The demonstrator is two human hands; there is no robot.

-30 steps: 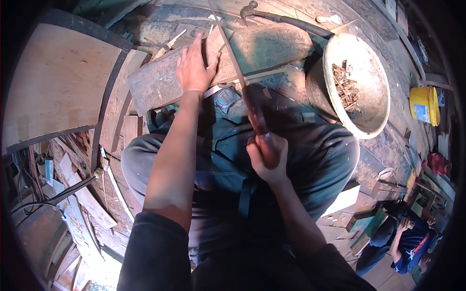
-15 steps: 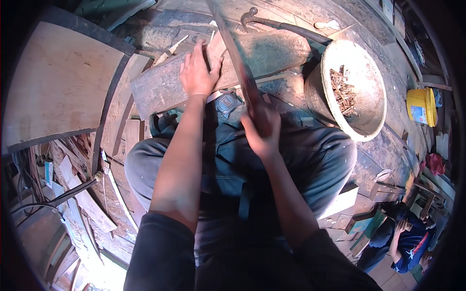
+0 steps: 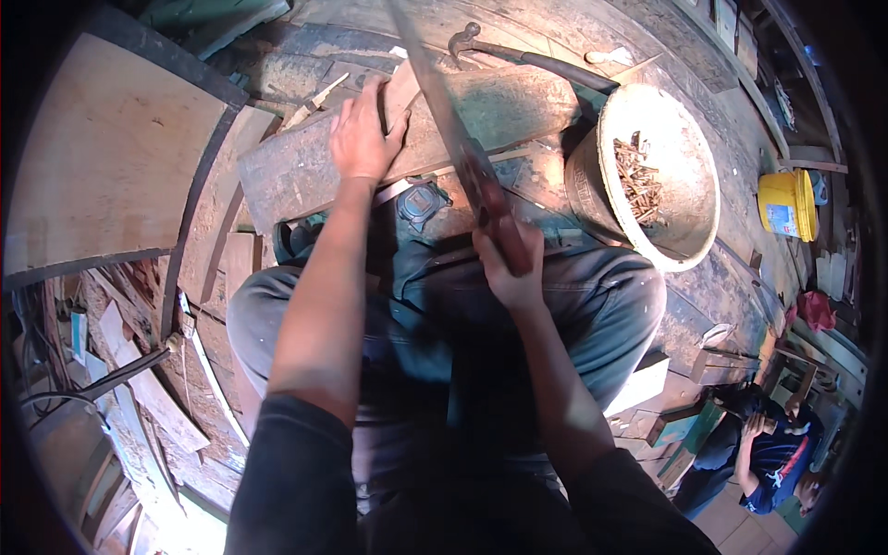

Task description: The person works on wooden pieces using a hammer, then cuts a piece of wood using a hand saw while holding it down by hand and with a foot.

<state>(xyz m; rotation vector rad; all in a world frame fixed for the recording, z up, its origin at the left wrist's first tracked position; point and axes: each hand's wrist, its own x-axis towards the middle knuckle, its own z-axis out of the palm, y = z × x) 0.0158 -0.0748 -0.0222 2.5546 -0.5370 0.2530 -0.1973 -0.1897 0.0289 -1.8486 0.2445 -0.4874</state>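
Note:
My right hand (image 3: 509, 264) grips the reddish-brown handle (image 3: 492, 208) of a saw, whose long blade (image 3: 430, 83) runs forward across a weathered board (image 3: 283, 171). My left hand (image 3: 361, 139) is on that board with fingers over a short wooden piece (image 3: 401, 88) lying on it, just left of the blade. A tape measure (image 3: 421, 203) sits on the floor below the board, near my left wrist. Beyond the board lies a claw hammer (image 3: 536, 60) with a dark handle.
A large bucket (image 3: 585, 185) of nails stands to the right, a yellow bucket (image 3: 777, 211) farther right. A plywood panel (image 3: 111, 148) and scattered offcuts (image 3: 148, 379) fill the left. Another person (image 3: 772, 453) sits at the lower right, hand raised holding something small.
The saw and my right hand moved forward, away from me, then back slightly. My left hand stays on the wood, and the whole view has shifted a little.

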